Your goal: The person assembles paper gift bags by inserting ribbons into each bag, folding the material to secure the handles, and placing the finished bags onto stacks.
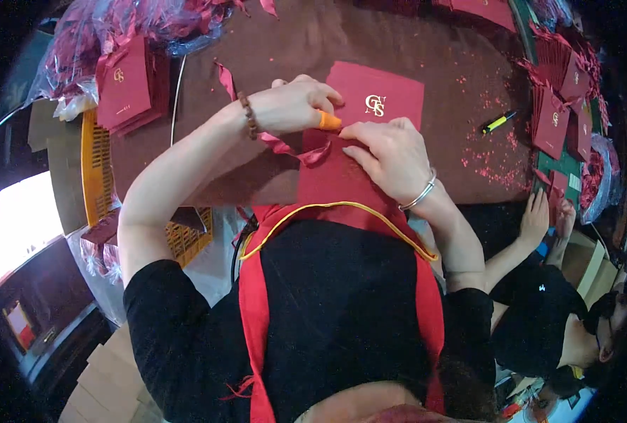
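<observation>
A flat dark-red paper bag (391, 88) with a gold emblem lies on the brown-covered table in front of me. Nearer my body, another red paper panel (331, 180) reaches down to the table edge; I cannot tell whether it belongs to the same bag. My left hand (299, 106), with a beaded bracelet and an orange finger cover (330, 121), has its fingers bent and closed at the bag's left side. A red ribbon (292, 149) loops out below it. My right hand (391, 155), wearing a silver bangle, pinches close beside the left fingertips. Whatever is between the fingers is hidden.
Stacked red bags (124, 88) and clear plastic wrapping (95, 42) sit at the far left. A yellow-green marker (497, 125) lies among red scraps on the right. Further right, a co-worker's hands (536, 215) work beside more red bags (552, 123). A yellow crate (96, 166) stands left.
</observation>
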`<state>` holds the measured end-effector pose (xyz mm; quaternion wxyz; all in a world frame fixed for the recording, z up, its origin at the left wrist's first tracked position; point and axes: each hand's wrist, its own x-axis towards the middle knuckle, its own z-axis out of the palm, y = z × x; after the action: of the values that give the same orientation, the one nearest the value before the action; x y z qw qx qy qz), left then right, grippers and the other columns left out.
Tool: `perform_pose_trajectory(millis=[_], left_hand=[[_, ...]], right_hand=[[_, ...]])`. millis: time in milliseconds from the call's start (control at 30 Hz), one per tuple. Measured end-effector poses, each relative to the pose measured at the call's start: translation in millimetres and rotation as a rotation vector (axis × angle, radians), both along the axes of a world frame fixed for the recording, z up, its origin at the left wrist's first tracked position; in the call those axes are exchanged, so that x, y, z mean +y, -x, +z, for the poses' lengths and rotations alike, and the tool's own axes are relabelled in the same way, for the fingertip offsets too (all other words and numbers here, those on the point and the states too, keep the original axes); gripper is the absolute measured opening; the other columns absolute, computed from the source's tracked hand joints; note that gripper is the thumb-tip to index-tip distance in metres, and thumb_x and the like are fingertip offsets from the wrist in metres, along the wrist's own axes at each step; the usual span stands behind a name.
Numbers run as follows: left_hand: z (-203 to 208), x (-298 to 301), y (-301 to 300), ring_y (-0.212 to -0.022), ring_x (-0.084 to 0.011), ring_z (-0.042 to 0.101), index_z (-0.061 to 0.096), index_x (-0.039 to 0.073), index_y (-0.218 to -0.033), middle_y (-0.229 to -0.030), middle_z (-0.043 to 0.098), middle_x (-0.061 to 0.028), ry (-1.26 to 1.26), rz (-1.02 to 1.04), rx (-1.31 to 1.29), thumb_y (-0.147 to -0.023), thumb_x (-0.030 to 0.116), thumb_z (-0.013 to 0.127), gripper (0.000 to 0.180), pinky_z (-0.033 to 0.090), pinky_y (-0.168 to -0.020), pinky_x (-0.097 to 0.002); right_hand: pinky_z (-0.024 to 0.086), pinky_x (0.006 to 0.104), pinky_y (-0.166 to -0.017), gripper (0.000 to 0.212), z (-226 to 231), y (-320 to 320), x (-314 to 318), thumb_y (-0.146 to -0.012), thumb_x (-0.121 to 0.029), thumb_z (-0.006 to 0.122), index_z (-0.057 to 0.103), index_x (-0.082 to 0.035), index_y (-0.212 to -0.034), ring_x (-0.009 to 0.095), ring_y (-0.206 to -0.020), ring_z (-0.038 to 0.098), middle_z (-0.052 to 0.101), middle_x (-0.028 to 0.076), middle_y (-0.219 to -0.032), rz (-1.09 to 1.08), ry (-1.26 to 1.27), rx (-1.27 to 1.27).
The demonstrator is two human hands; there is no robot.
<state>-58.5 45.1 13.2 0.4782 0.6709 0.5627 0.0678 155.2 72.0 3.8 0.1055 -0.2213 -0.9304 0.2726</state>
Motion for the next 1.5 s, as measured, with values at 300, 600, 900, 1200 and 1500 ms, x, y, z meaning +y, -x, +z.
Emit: perform_pose_trajectory(millis=[300, 600, 900, 1200, 1500], left_hand=[[-11.4, 14.7, -1.0, -0.119, -0.0303, 0.040, 0.066, 0.006, -0.078, -0.131, 0.045, -0.0126, -0.046, -0.239, 0.043, -0.077, 0.025, 0.058, 0.021, 0.033, -0.095, -0.0440], [-31.5, 7.5, -5.7, -0.095, -0.0191, 0.057, 0.060, 0.003, -0.100, -0.099, 0.060, -0.0093, -0.583, 0.431, 0.190, -0.088, 0.016, 0.052, 0.019, 0.043, -0.083, -0.0300], [-23.1, -53.9, -30.5, -0.090, -0.0249, 0.052, 0.056, 0.009, -0.095, -0.090, 0.057, -0.0061, -0.711, 0.272, 0.213, -0.082, 0.010, 0.053, 0.013, 0.035, -0.079, -0.0350], [-46.5, -56.1, 6.5, -0.099, -0.0238, 0.052, 0.048, 0.002, -0.111, -0.104, 0.052, -0.0124, -0.607, 0.387, -0.376, -0.088, 0.012, 0.051, 0.025, 0.039, -0.090, -0.0321], [-25.5, -78.7, 38.4, -0.076, -0.0196, 0.054, 0.049, 0.011, -0.124, -0.076, 0.059, -0.0036, -0.269, 0.181, -0.064, -0.075, 0.008, 0.064, 0.051, 0.040, -0.073, -0.0324]], right_hand=[[0.035, 0.0371, -0.069, 0.017, -7.7, 0.0, -0.7, -0.078, -0.018, 0.060, 0.060, -0.014, -0.094, 0.021, -0.076, 0.060, 0.063, 0.005, -0.078, 0.030, -0.011, 0.141], [0.045, 0.0379, -0.064, 0.015, -9.6, 2.8, 10.2, -0.076, -0.019, 0.063, 0.062, -0.011, -0.088, 0.025, -0.078, 0.060, 0.065, 0.005, -0.084, 0.074, 0.111, 0.129], [0.043, 0.0327, -0.079, 0.024, -3.1, -7.6, 22.8, -0.069, -0.015, 0.071, 0.057, -0.001, -0.083, 0.027, -0.092, 0.052, 0.052, 0.010, -0.092, 0.018, 0.140, 0.105], [0.042, 0.0204, -0.071, 0.022, 5.5, -47.0, 18.1, -0.080, -0.010, 0.066, 0.055, -0.001, -0.098, 0.006, -0.079, 0.052, 0.054, 0.000, -0.088, -0.257, 0.793, -0.073], [0.045, 0.0193, -0.068, 0.022, -36.6, -46.5, 30.7, -0.080, -0.006, 0.065, 0.055, -0.001, -0.099, 0.005, -0.079, 0.054, 0.057, -0.001, -0.089, -0.349, 0.985, 0.030]])
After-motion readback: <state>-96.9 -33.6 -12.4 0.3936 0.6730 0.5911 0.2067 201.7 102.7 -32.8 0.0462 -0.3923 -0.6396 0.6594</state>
